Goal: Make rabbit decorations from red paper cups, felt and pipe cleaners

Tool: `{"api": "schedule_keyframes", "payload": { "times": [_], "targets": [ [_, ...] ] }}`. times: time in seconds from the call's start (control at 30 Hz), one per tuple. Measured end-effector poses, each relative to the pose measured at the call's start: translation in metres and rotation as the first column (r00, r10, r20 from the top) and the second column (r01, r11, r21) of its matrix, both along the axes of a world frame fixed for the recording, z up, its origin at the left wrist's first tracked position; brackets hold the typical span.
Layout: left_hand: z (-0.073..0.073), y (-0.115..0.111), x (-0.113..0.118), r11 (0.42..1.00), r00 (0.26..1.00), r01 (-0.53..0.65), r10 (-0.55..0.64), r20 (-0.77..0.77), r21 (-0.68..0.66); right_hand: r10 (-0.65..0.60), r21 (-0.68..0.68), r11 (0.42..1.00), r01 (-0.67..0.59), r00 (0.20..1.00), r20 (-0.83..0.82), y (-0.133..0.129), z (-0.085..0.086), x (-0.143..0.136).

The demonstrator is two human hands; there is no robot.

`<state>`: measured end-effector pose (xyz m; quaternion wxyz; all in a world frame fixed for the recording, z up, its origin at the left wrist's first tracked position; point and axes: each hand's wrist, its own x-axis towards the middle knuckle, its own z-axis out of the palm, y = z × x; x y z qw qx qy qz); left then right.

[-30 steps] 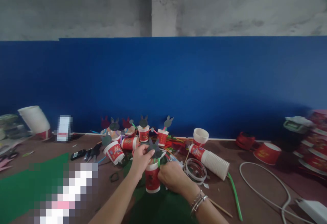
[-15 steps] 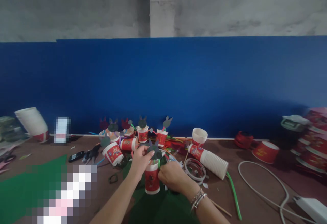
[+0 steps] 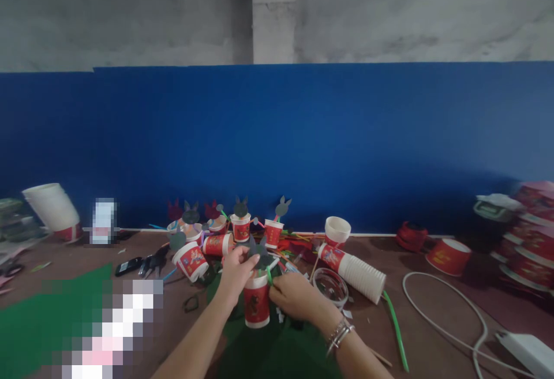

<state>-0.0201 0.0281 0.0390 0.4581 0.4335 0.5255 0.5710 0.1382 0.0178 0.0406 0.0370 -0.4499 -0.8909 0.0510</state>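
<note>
A red and white paper cup [image 3: 257, 305] stands upright in front of me, a dark paper cut-out head [image 3: 259, 256] with pointed ears above its rim. My left hand [image 3: 235, 274] is closed on the cut-out's left side, thumb across its front. A thin green strip [image 3: 269, 276] rises at the cup's right rim. At that strip my right hand [image 3: 295, 296] is curled, its fingertips pinching the lower part close against the cup; the grip is partly hidden. Behind the hands are several similar cups with cut-out heads, such as one upright cup [image 3: 241, 229] and one tilted cup [image 3: 190, 261].
To the right lie a stack of cups [image 3: 363, 278], a roll of clear tape [image 3: 330, 286], a green tube [image 3: 396, 333] and a white cable [image 3: 450, 278]. Dark-handled tools [image 3: 151, 262] are at left. A blue panel [image 3: 277, 148] borders the table's back.
My right hand has drawn slightly back from the cup's rim, and more of the green strip shows. The left hand keeps its hold on the cut-out.
</note>
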Motion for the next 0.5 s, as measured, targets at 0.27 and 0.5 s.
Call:
{"api": "schedule_keyframes", "payload": {
  "times": [0.27,0.5],
  "targets": [
    [-0.002,0.004,-0.005,1.000,1.000,0.011,-0.012,0.029,0.013,-0.126,-0.265,0.963,0.042,0.942,-0.310,0.004,0.005,0.015],
    [-0.001,0.004,-0.006,0.998,1.000,0.021,-0.021,0.005,0.062,-0.212,-0.323,0.946,-0.005,0.746,-0.631,0.008,0.006,0.010]
  ]
}}
